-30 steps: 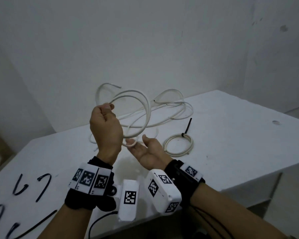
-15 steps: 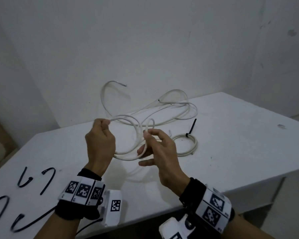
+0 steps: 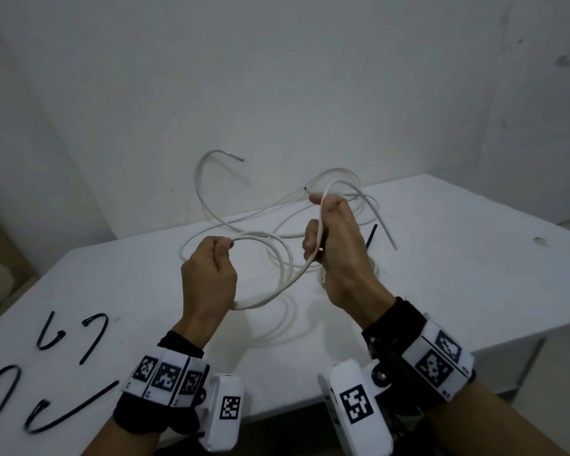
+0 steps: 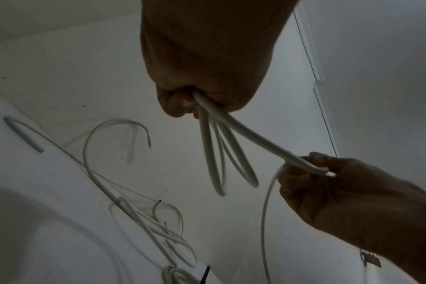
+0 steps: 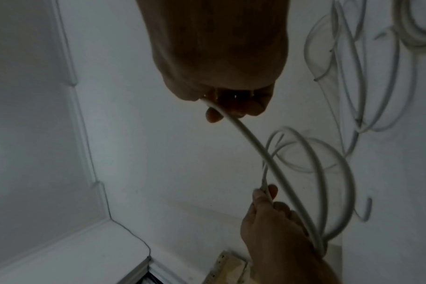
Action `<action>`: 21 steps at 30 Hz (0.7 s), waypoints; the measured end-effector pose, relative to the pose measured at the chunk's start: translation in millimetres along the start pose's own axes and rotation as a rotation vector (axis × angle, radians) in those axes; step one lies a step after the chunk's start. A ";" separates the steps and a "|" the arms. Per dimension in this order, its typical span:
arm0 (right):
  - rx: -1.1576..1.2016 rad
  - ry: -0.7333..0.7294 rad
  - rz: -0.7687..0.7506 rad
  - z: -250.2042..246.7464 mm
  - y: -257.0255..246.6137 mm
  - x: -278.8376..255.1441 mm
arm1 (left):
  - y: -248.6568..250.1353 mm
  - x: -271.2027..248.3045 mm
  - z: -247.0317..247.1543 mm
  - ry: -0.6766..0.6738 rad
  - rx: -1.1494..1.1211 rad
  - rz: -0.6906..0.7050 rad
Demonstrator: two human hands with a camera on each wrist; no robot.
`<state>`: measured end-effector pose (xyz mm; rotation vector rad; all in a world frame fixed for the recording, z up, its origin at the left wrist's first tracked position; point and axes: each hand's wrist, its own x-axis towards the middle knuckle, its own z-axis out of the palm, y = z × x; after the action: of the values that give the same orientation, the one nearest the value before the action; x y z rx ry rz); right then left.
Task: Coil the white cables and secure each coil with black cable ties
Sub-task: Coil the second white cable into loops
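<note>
Your left hand (image 3: 209,274) sits at the centre of the head view, fingers curled into a fist round the gathered loops of the white cable (image 3: 278,274); the left wrist view shows several strands leaving that fist (image 4: 207,57). Your right hand (image 3: 338,251), just right of centre and a little higher, grips the same cable, which runs up through its curled fingers and arcs over the top of the hand. The strand between your hands hangs in a curve above the white table (image 3: 441,258).

More loose white cables (image 3: 329,179) lie tangled on the table behind your hands, near the wall, one end rising in a hook at upper centre. A finished coil (image 3: 374,268) shows partly behind your right hand, with its black tie (image 3: 371,236) sticking up.

Spare black cable ties (image 3: 69,409) lie scattered at the lower left of the frame, well apart from the cables.
</note>
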<state>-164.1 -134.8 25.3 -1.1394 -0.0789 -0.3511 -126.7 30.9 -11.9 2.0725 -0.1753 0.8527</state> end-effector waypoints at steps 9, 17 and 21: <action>0.435 0.260 0.271 -17.3 2.9 6.7 | -4.3 0.2 0.6 0.028 -0.158 -0.166; -0.365 -0.086 0.263 -14.6 19.5 -1.4 | 9.6 -6.9 5.0 -0.071 -0.287 -0.096; -0.499 -0.213 0.191 -13.1 18.7 -0.5 | 17.4 -12.7 3.6 -0.112 -0.198 0.053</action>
<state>-160.2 -139.5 3.3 -1.6634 -0.0699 -0.0754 -141.7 15.1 -9.7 1.9371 -0.3625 0.7210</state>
